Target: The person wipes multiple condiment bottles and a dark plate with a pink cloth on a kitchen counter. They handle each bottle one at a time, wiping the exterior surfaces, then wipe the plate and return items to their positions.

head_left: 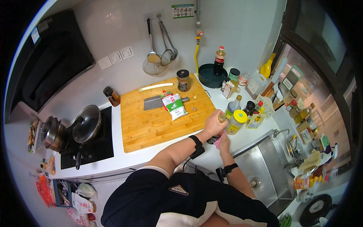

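Note:
At the counter edge, my left hand (214,123) is closed around the upper part of a bottle with a tan cap (222,118). Its dark lower part shows just below my fingers. Beside it, my right hand (224,142) grips a pink cloth (218,142) pressed to the bottle's side. A jar with a yellow lid (237,122) and a bottle with a grey cap (234,107) stand right behind my hands. On the wooden cutting board (151,130) lie a cleaver (152,102), a white and green packet (175,107) and a scallion stalk (156,87).
A dark-lidded jar (183,81) stands on the board's far corner. Left is a cooktop (102,140) with a lidded pan (87,124). To the right is a steel sink (245,162). Behind stand a round dark pan (206,75) holding a sauce bottle (219,60), and several condiment bottles.

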`<action>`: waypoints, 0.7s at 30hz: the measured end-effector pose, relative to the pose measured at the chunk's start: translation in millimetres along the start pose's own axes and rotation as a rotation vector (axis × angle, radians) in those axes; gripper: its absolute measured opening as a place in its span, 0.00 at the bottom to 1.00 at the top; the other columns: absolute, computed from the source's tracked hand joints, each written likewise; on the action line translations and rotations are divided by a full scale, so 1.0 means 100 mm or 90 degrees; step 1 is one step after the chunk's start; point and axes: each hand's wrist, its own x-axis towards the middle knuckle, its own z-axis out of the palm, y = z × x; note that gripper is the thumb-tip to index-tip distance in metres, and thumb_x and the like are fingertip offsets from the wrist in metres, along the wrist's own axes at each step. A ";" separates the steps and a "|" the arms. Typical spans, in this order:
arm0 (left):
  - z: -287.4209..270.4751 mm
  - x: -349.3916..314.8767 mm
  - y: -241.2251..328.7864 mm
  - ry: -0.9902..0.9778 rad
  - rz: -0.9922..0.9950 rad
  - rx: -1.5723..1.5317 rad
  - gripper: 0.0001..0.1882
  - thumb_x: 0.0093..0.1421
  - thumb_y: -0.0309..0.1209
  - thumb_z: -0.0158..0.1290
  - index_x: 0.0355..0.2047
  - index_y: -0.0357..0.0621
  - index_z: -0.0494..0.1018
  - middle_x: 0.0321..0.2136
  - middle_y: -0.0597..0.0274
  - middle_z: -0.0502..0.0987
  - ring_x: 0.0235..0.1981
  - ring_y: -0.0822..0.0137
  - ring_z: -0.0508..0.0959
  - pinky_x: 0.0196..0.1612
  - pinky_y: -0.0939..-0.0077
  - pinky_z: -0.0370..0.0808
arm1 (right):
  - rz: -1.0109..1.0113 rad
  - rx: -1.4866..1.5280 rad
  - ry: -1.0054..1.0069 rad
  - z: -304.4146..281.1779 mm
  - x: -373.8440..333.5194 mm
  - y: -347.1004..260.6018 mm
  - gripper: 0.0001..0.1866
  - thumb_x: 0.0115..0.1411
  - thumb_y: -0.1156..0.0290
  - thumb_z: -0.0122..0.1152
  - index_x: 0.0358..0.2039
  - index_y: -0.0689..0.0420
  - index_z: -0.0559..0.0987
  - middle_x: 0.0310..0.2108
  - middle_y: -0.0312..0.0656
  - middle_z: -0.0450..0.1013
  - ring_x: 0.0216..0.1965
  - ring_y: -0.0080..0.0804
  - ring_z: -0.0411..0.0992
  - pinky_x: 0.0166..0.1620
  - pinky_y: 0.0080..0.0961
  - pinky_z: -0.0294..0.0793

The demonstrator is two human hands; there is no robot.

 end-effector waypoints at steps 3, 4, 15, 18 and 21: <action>-0.02 0.00 0.02 -0.001 0.008 0.001 0.15 0.50 0.38 0.59 0.33 0.44 0.70 0.32 0.52 0.75 0.37 0.47 0.77 0.39 0.57 0.74 | -0.010 -0.061 -0.008 -0.09 0.03 0.06 0.28 0.72 0.50 0.40 0.40 0.65 0.78 0.35 0.47 0.77 0.34 0.35 0.74 0.39 0.35 0.72; -0.03 -0.01 0.02 -0.004 0.008 0.010 0.16 0.50 0.38 0.59 0.34 0.44 0.70 0.33 0.51 0.75 0.38 0.46 0.77 0.40 0.56 0.74 | -0.038 -0.012 0.003 -0.13 0.02 0.02 0.27 0.72 0.51 0.41 0.40 0.65 0.78 0.36 0.47 0.77 0.35 0.35 0.73 0.40 0.34 0.72; -0.53 0.00 0.14 0.073 0.130 0.011 0.31 0.54 0.44 0.63 0.52 0.39 0.69 0.49 0.49 0.71 0.49 0.50 0.72 0.52 0.59 0.70 | -0.106 0.446 -0.014 -0.59 -0.28 -1.24 0.21 0.72 0.56 0.44 0.58 0.55 0.69 0.52 0.37 0.70 0.53 0.25 0.68 0.58 0.25 0.65; -0.76 -0.06 0.31 -0.100 -0.012 -0.210 0.25 0.61 0.41 0.58 0.54 0.41 0.69 0.51 0.55 0.70 0.50 0.63 0.73 0.49 0.69 0.73 | -0.176 0.462 -0.118 -0.54 -0.48 -1.54 0.22 0.72 0.61 0.44 0.62 0.56 0.66 0.57 0.38 0.69 0.58 0.26 0.67 0.61 0.26 0.64; -0.79 -0.18 0.50 -0.173 -0.046 -0.372 0.24 0.64 0.39 0.57 0.55 0.39 0.68 0.49 0.59 0.71 0.47 0.68 0.75 0.47 0.74 0.75 | -0.304 0.214 -0.203 -0.38 -0.63 -1.82 0.25 0.70 0.67 0.46 0.66 0.61 0.63 0.60 0.40 0.67 0.60 0.27 0.65 0.62 0.26 0.63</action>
